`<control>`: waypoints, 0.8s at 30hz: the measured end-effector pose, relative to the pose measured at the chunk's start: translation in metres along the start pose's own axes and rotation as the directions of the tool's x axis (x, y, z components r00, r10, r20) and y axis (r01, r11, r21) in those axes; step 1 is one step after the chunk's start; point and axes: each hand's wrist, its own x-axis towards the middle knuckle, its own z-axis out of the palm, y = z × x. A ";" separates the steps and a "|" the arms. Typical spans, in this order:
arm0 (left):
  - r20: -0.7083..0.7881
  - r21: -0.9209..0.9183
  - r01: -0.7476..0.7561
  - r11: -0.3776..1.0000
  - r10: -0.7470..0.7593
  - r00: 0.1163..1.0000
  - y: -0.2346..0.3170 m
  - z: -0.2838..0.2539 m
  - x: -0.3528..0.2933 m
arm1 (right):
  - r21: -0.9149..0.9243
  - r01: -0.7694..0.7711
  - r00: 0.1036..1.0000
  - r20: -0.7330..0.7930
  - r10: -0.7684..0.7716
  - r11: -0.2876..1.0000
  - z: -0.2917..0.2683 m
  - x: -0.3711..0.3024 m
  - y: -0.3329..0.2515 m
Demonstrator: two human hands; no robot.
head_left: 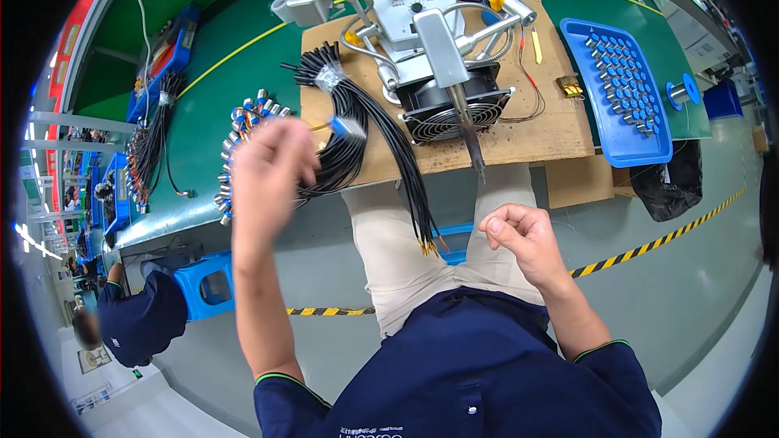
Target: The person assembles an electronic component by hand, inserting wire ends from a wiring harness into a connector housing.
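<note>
The left hand (268, 166) is raised above the lap and blurred by motion; its fingers are curled together round a small silver and blue connector (347, 127), which is pinched at the fingertips with a thin wire trailing from it. The right hand (523, 231) is held lower, over the right thigh, closed into a loose fist; whether anything fine is gripped inside it cannot be told.

Just beyond the left hand, a taped bundle of black cables (357, 126) is spread over the front edge of a brown board (560, 126) lying on the green surface (235, 105), and its stripped ends hang down between the knees. A slip could be judged likely here: the connector is held only by the fingertips, so it might be dropped to the floor if the grip is loosened during a quick movement. The hanging cable ends could also be snagged by a forearm and the whole bundle dragged off the edge.

A fan-backed soldering machine (438, 57) stands at the middle of the board, and its long metal tip (469, 134) points toward the lap; a hand or a cable might be burned if it is brought too close. A cluster of finished connectors (239, 142) lies left of the board, and a blue tray (621, 85) of small blue parts is placed to the right, near enough to the edge to be knocked.
</note>
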 end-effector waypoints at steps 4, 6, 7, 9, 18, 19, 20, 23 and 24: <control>-0.446 0.507 -0.232 0.830 0.483 0.754 -0.017 -0.041 0.026 | -0.012 -0.015 1.000 0.018 0.015 1.000 -0.003 -0.001 0.007; -0.461 0.375 -0.198 0.906 0.367 0.808 -0.013 -0.021 -0.006 | -0.030 -0.039 0.999 -0.024 0.038 0.999 -0.010 -0.005 0.010; -0.456 0.235 -0.148 0.961 0.243 0.856 -0.008 -0.006 -0.028 | -0.028 -0.035 0.999 -0.032 0.034 0.999 -0.013 -0.007 0.012; -0.124 0.213 -0.145 0.966 0.174 0.977 -0.023 0.028 -0.067 | -0.050 -0.074 0.995 -0.068 0.071 0.996 -0.017 -0.010 0.015; 0.176 -0.321 0.271 0.908 -0.224 0.959 -0.140 0.137 -0.106 | -0.030 -0.068 0.998 -0.009 0.067 0.997 -0.012 -0.019 0.027; 0.157 -0.308 0.220 0.925 -0.179 0.971 -0.141 0.135 -0.108 | -0.031 -0.066 0.998 -0.008 0.065 0.997 -0.013 -0.021 0.028; 0.138 -0.293 0.169 0.941 -0.134 0.981 -0.142 0.133 -0.111 | -0.026 -0.067 0.998 -0.007 0.067 0.997 -0.013 -0.023 0.030; 0.007 -0.168 0.198 0.966 -0.200 0.980 -0.129 0.126 -0.124 | -0.038 -0.076 0.997 -0.010 0.075 0.996 -0.015 -0.030 0.031; 0.012 -0.167 0.194 0.967 -0.195 0.981 -0.115 0.122 -0.127 | -0.055 -0.086 0.996 -0.013 0.085 0.995 -0.017 -0.032 0.032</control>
